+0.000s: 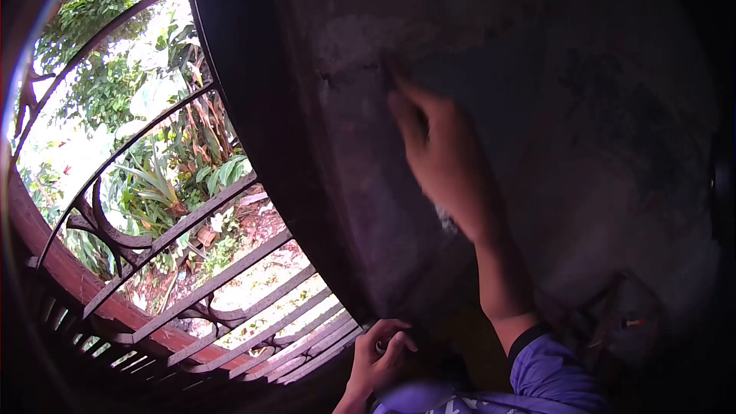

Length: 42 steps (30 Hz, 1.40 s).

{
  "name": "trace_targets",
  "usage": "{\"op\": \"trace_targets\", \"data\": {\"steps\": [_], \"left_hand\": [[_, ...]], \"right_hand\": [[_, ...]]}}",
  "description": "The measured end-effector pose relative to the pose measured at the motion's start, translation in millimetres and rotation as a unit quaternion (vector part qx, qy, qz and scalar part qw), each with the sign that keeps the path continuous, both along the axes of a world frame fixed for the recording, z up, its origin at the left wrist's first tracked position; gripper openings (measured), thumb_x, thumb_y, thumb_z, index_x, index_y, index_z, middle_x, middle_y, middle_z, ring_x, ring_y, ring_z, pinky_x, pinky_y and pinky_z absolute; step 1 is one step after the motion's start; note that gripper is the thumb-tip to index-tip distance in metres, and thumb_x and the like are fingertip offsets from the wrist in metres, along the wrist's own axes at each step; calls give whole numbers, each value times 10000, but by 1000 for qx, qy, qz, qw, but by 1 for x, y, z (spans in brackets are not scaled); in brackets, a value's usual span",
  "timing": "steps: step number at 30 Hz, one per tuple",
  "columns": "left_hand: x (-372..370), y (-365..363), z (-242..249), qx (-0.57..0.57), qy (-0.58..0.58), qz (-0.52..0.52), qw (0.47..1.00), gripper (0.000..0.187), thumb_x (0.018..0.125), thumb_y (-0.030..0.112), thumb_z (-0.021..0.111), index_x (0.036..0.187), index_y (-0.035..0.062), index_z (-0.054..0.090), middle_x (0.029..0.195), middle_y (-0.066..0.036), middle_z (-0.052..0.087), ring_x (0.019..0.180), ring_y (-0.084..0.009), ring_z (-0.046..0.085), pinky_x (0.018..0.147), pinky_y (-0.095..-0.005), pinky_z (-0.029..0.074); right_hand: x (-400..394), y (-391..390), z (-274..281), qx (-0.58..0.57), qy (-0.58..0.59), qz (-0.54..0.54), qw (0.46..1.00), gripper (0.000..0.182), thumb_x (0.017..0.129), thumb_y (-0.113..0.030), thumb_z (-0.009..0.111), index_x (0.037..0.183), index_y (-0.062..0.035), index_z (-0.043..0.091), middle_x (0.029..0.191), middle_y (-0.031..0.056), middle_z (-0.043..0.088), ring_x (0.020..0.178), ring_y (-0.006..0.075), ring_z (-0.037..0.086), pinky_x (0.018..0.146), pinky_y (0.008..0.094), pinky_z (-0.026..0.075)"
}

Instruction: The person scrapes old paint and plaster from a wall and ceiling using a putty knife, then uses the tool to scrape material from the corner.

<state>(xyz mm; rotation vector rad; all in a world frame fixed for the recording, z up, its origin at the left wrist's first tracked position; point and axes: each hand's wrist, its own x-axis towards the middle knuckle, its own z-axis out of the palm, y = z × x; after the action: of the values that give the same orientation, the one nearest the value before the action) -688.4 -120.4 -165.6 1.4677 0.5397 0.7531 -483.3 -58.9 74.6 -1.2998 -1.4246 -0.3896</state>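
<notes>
My right hand (454, 161) is raised in front of the dim, patchy wall (491, 69). Its thumb and index finger come together near a pale, rough patch (360, 42), and a dark shape at their tips is too dim to make out. The other fingers are folded toward the palm. Low in the view, close to my body, my left hand (381, 354) has loosely bent fingers that stand apart, with nothing visible in them. It overlaps the lower end of the window bars here.
To the left, a window with a dark metal grille (184, 241) and a reddish frame (57, 253) looks onto bright garden plants (165, 184). A dark upright edge (245, 69) lies between window and wall. Dim objects (613, 314) stand at lower right.
</notes>
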Motion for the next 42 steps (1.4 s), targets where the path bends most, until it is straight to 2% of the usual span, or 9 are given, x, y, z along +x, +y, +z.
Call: {"op": "trace_targets", "data": {"steps": [3, 6, 17, 24, 28, 30, 33, 36, 42], "left_hand": [[-5, -1, -2, 1, -3, 10, 1000, 235, 1008, 186, 535, 1122, -11, 593, 775, -54, 705, 530, -44, 544, 485, -198, 417], [-10, -5, -2, -1, -1, 15, 1000, 229, 1006, 173, 534, 1125, -13, 593, 775, -57, 704, 529, -46, 543, 488, -200, 421], [-25, -23, -1, -14, -5, 35, 999, 206, 994, 123, 534, 1126, -26, 586, 781, -72, 701, 532, -47, 542, 487, -196, 419], [-18, -28, -15, -35, 17, 74, 996, 346, 969, 137, 577, 1263, -30, 504, 1153, -122, 653, 640, -90, 608, 593, -233, 497], [-7, -31, -50, -111, -34, -43, 992, 521, 981, 284, 579, 1377, -20, 429, 1302, -152, 566, 718, -170, 665, 660, -253, 501], [-1, -35, -59, -128, -5, -67, 990, 536, 982, 303, 576, 1381, -20, 425, 1292, -148, 569, 722, -170, 669, 665, -260, 496], [11, -40, -88, -81, 65, -56, 993, 514, 982, 295, 588, 1355, -33, 457, 1200, -135, 618, 831, -151, 667, 748, -276, 499], [26, -46, -81, -98, 82, -65, 990, 464, 975, 303, 601, 1276, -41, 520, 1014, -134, 684, 820, -159, 650, 763, -302, 500], [49, -43, -88, -29, 165, -90, 982, 415, 987, 299, 565, 1219, -44, 546, 896, -155, 686, 790, -159, 636, 734, -321, 496]], "right_hand": [[-1, 13, -23, 82, -69, 12, 994, 401, 1028, -207, 489, 1390, -35, 499, 668, 180, 634, 485, 191, 599, 527, 336, 491], [-18, -12, -4, -56, 35, 17, 998, 391, 1029, -194, 484, 1382, -28, 507, 581, 149, 576, 407, 153, 534, 456, 323, 456], [-6, -1, -5, -10, 24, 42, 999, 435, 1019, -245, 514, 1425, -92, 478, 655, 102, 637, 418, 94, 500, 444, 296, 435], [-24, -60, -119, -249, 79, 258, 930, 495, 1009, -273, 547, 1470, -136, 433, 700, 51, 654, 440, 50, 475, 445, 268, 423], [-34, -84, -187, -333, 249, 273, 867, 559, 994, -238, 576, 1496, -99, 371, 764, 37, 610, 534, 75, 528, 521, 246, 467], [-35, -89, -231, -328, 353, 242, 843, 546, 986, -226, 586, 1465, -41, 401, 853, 85, 651, 626, 157, 635, 614, 264, 527], [-34, -101, -281, -273, 495, 236, 790, 454, 980, -172, 596, 1389, -57, 435, 771, -10, 510, 539, 51, 509, 470, 223, 452], [-34, -116, -300, -203, 583, 193, 763, 275, 984, -166, 587, 1209, -57, 471, 769, 3, 499, 538, 73, 521, 469, 233, 454], [-22, -127, -321, -160, 654, 180, 717, 182, 1000, -180, 559, 1122, -86, 461, 803, 31, 532, 590, 108, 557, 524, 262, 470]]}}
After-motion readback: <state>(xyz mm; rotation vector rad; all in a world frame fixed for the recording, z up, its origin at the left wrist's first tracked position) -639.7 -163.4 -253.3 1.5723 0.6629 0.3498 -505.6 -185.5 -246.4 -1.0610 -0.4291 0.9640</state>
